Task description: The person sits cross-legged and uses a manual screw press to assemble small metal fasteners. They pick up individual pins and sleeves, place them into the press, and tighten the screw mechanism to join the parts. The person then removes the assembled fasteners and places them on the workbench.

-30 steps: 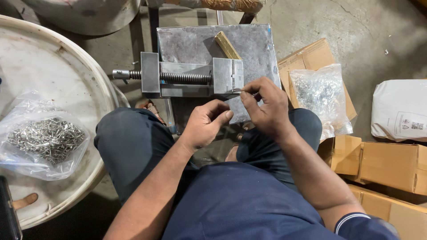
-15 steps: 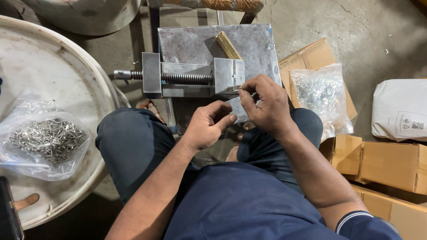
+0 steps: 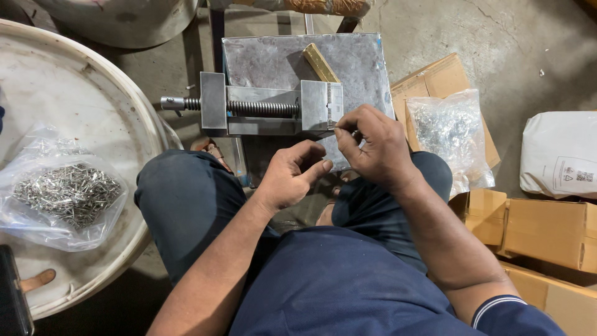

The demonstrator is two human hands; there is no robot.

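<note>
Far to the left of the hands, on a round white drum lid, a clear bag of small metal pins. Nearer, just ahead of the left hand, a steel vise with a threaded screw, bolted on a grey plate — a brass bar lying across the plate's far side. Left hand loosely curled, empty, hanging close under the vise without touching it. Right hand pinched on a thin metal pin, its tip set against the toothed block at the vise's right end. To the right of that hand, another clear bag of pins on cardboard boxes, then a white sack.

Pin likely very light, stiff, smooth and easy to drop — best nipped near its rear between thumb and forefinger, as now.

Against a second ago: right hand nudged slightly left toward the block, pin tip now at the teeth; left hand nearly unchanged.
</note>
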